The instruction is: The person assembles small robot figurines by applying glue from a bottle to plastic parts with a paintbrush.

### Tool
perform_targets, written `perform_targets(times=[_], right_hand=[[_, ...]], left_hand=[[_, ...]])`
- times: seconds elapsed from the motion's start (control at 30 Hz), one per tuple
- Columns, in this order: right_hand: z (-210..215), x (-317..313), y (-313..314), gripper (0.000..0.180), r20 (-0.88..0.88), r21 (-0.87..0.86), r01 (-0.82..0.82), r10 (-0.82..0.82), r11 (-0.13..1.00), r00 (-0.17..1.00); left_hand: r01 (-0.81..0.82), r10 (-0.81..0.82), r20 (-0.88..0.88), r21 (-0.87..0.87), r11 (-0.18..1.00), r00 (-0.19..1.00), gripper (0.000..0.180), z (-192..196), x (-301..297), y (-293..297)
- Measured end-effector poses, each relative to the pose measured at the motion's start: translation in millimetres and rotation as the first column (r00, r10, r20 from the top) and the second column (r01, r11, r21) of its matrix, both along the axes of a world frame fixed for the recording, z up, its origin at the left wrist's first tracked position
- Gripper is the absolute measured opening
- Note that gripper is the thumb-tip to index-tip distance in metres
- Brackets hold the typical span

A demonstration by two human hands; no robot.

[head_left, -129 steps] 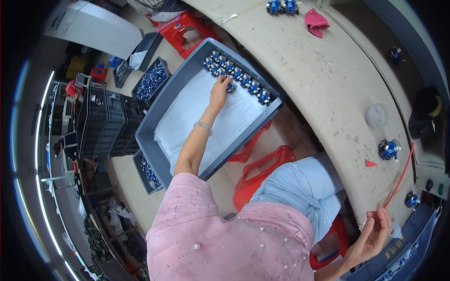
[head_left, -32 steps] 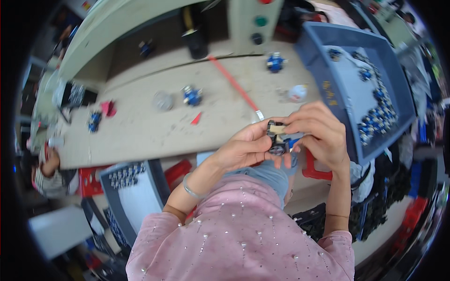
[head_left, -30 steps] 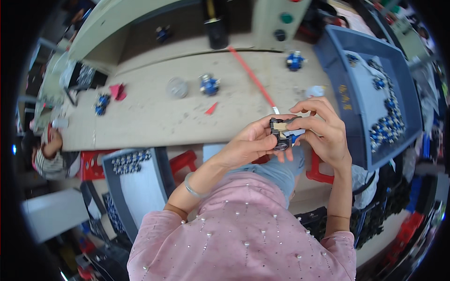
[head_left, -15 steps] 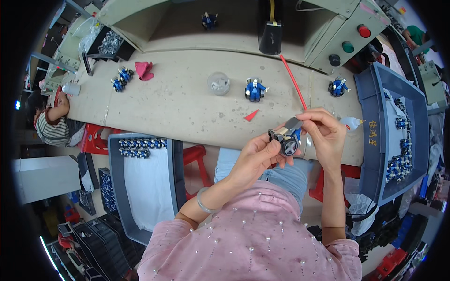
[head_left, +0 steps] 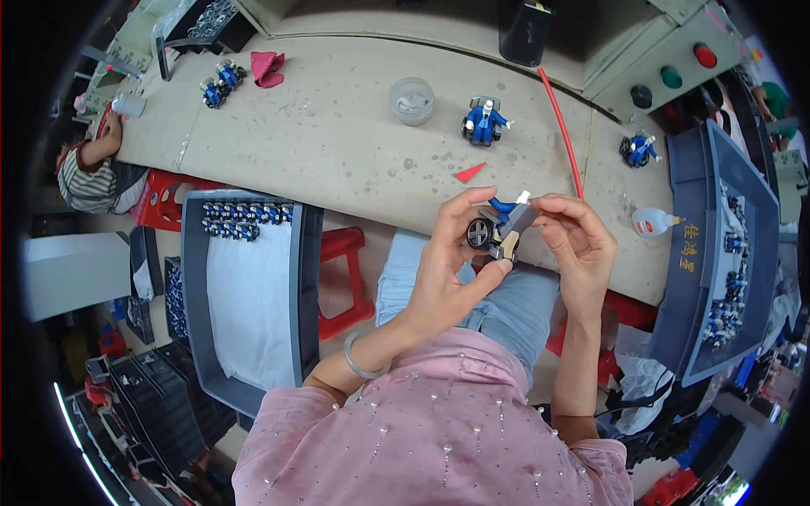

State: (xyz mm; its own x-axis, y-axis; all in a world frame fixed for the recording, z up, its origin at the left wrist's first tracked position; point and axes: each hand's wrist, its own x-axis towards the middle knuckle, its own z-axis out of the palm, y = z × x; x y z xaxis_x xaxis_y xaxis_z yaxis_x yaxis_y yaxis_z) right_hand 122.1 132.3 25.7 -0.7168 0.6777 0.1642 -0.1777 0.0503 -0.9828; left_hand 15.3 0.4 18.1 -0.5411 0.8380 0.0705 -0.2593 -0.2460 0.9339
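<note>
Held over my lap at the table's front edge is a small toy wheelchair figure (head_left: 504, 229), with a black wheel, a grey flat back piece, and blue and white parts. My left hand (head_left: 440, 268) is closed round it, thumb under its lower end and fingers behind the wheel. At its upper right, the fingertips of my right hand (head_left: 582, 246) pinch near the grey piece and the white tip; the exact contact is partly hidden. Beyond my hands, a finished-looking blue-suited wheelchair figure (head_left: 483, 126) sits upright on the table. A red triangular scrap (head_left: 469, 173) lies before it.
A clear cup (head_left: 412, 101), pink cloth (head_left: 267, 69), red rod (head_left: 561, 126) and white squeeze bottle (head_left: 654, 222) are on the table. Grey-blue bins holding figures stand at left (head_left: 196, 295) and right (head_left: 671, 278). A red stool (head_left: 346, 270) is beside my legs. Another person (head_left: 97, 173) sits far left.
The toy has been turned, so its wheel now faces left and a blue part and white tip show at the top. My view has tilted down.
</note>
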Motion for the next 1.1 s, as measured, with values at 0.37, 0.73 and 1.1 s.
perform_targets(times=[0.37, 0.73, 1.1], right_hand=[[-22, 17, -21, 0.017, 0.054, -0.211, 0.081, -0.071, 0.974, 0.996], [-22, 15, -26, 0.017, 0.011, -0.275, 0.050, -0.049, 0.960, 0.999], [-1, 13, -40, 0.017, -0.006, 0.045, 0.196, -0.196, 0.979, 0.981]], left_hand=[[-0.104, 0.078, -0.368, -0.053, 0.993, 0.927, 0.077, -10, 15, -9], [-0.118, 0.060, -0.427, -0.111, 0.987, 0.902, 0.079, -10, 15, -17], [0.051, -0.045, -0.087, 0.066, 0.997, 0.995, 0.065, -26, 11, -14]])
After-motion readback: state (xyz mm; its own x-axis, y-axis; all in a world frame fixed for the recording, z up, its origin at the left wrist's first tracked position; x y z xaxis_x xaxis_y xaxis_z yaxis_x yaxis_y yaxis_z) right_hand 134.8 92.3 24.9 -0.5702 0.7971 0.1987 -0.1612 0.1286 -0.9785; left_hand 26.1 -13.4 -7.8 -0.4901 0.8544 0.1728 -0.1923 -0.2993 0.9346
